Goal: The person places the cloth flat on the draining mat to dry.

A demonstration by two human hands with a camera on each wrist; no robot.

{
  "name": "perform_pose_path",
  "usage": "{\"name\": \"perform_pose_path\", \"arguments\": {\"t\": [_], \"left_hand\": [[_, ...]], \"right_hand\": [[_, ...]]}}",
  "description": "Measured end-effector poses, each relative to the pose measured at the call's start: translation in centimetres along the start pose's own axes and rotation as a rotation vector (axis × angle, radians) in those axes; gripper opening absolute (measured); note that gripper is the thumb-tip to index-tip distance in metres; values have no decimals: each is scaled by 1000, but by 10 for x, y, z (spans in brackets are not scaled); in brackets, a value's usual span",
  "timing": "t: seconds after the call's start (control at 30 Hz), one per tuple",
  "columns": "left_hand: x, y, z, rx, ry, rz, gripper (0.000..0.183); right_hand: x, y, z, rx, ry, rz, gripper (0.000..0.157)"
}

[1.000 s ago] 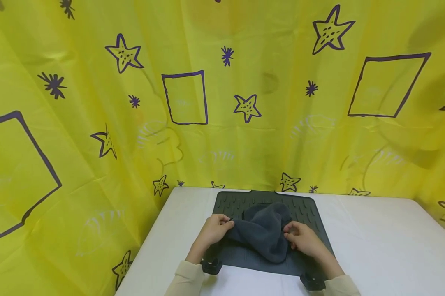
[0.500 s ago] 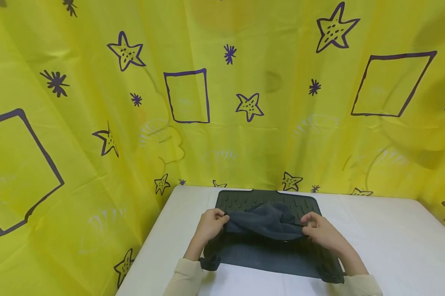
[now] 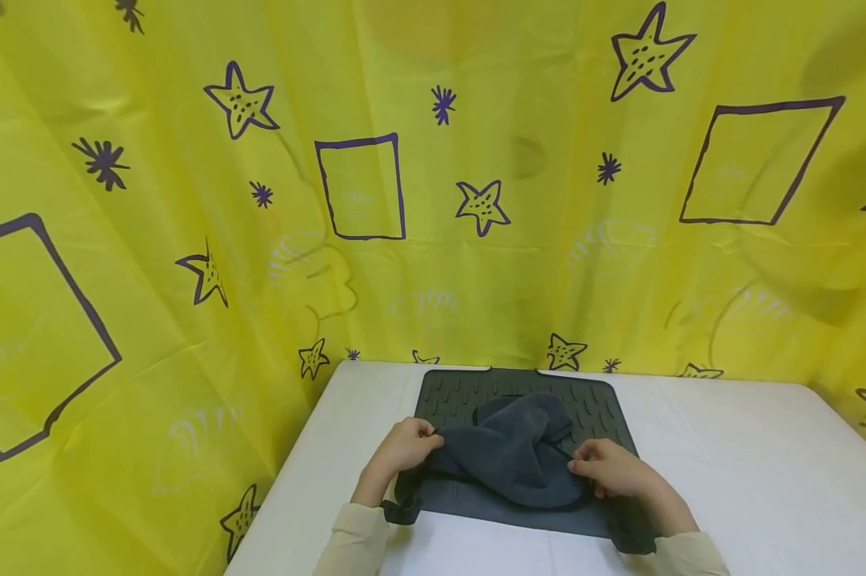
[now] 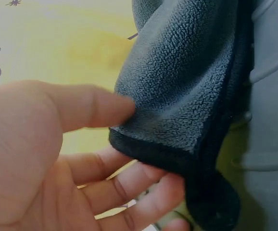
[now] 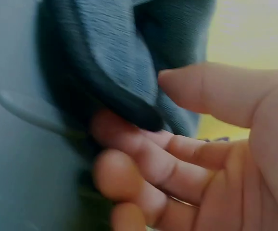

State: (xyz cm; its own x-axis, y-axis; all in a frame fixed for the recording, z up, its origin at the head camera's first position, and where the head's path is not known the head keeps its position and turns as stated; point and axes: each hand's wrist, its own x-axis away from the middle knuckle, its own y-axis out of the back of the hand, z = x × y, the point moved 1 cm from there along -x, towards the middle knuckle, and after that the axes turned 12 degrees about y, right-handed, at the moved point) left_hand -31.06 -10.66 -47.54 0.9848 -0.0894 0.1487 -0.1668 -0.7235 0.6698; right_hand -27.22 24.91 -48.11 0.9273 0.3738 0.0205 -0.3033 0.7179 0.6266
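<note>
A dark grey towel (image 3: 512, 452), plush with a black bound edge, lies bunched and sagging over a dark ridged mat (image 3: 447, 392). My left hand (image 3: 406, 445) pinches the towel's left corner between thumb and fingers; the left wrist view shows the bound corner of the towel (image 4: 177, 96) under the thumb. My right hand (image 3: 613, 466) pinches another part of the edge on the right. In the right wrist view, somewhat blurred, the towel's edge (image 5: 110, 86) sits between thumb and fingers. The folds at the towel's back hide part of the mat.
The mat lies on a white table (image 3: 735, 464), close to its back edge. A yellow curtain (image 3: 519, 280) with drawn stars and frames hangs behind and to the left. Each wrist wears a black strap (image 3: 402, 512).
The right hand first moved right, stretching the towel's front edge fairly taut, then came back a little left and down. The towel's front now sags toward the near side again.
</note>
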Motion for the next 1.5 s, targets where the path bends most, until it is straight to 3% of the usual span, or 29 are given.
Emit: {"name": "perform_pose_path", "arguments": {"t": [0.07, 0.23, 0.6, 1.0, 1.2, 1.33, 1.5], "left_hand": [[0, 0, 0, -2, -12, 15, 19], [-2, -2, -1, 29, -16, -23, 24], [-4, 5, 1, 87, -22, -32, 14], [0, 17, 10, 70, 3, 116, 11], [2, 15, 12, -31, -21, 188, 7], [1, 11, 14, -83, -41, 174, 7], [-1, 4, 12, -91, -17, 93, 23]], "right_hand": [[-3, -5, -2, 30, -21, -36, 15], [-4, -8, -6, 68, -48, -94, 14], [12, 20, -5, -3, -11, -59, 12], [24, 38, -7, -86, 51, 143, 13], [24, 34, -11, -106, 27, 221, 13], [20, 30, -11, -78, 30, 190, 19], [13, 21, -9, -22, 55, 100, 21]]}}
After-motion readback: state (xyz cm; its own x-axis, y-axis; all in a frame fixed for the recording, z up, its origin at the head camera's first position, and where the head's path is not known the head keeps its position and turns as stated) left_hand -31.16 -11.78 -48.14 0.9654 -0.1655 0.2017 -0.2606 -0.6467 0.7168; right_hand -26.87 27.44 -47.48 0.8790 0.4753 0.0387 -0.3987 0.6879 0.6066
